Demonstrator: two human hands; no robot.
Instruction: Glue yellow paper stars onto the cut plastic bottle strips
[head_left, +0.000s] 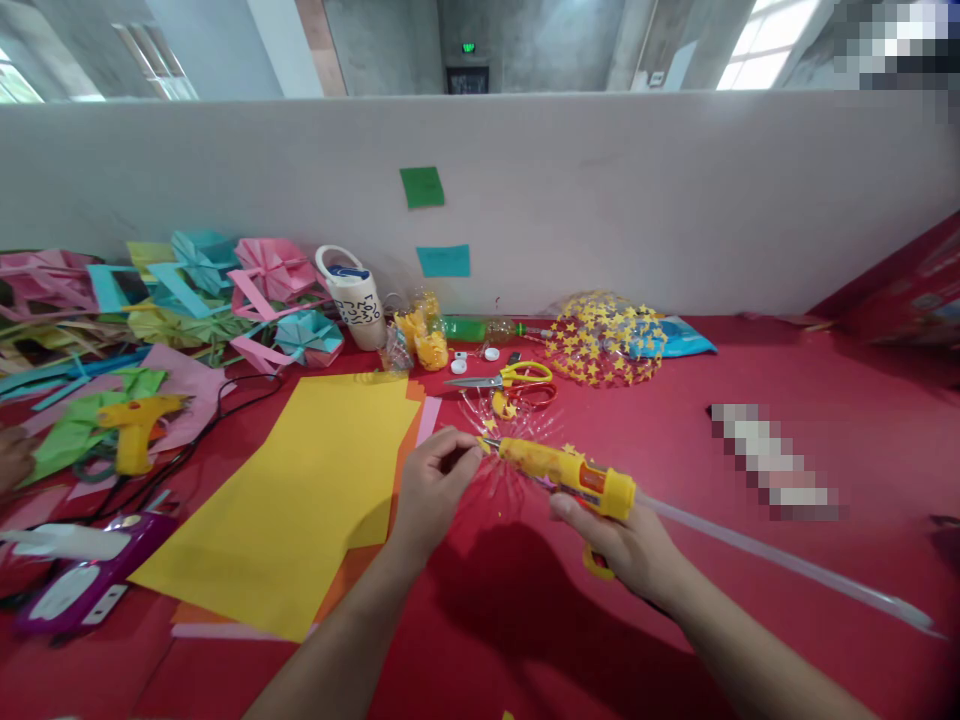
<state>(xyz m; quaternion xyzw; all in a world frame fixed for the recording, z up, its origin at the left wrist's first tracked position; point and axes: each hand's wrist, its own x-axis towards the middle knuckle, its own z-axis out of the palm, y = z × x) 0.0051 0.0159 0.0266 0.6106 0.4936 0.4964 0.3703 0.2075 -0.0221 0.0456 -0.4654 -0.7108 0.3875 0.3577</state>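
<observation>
My right hand [637,545] is wrapped round the handle of a yellow glue gun [544,462], and a long translucent glue stick [780,558] trails out of its back end. The gun's nozzle points left at my left hand [439,485]. Between that hand's thumb and forefinger is a small yellow star [484,444], right by the nozzle tip; whether they touch, I cannot tell. Under and behind the gun spreads a burst of clear thin strands [499,490] with a few yellow stars on it. Yellow-and-red-handled scissors [525,376] lie just beyond.
Yellow paper sheets [300,480] lie left of my hands. Farther left are another yellow glue gun [135,430], a black cord, a purple device [97,575] and another person's hand [13,458]. A white tumbler [356,300], a green bottle [465,328] and a star-covered ball [604,338] line the partition.
</observation>
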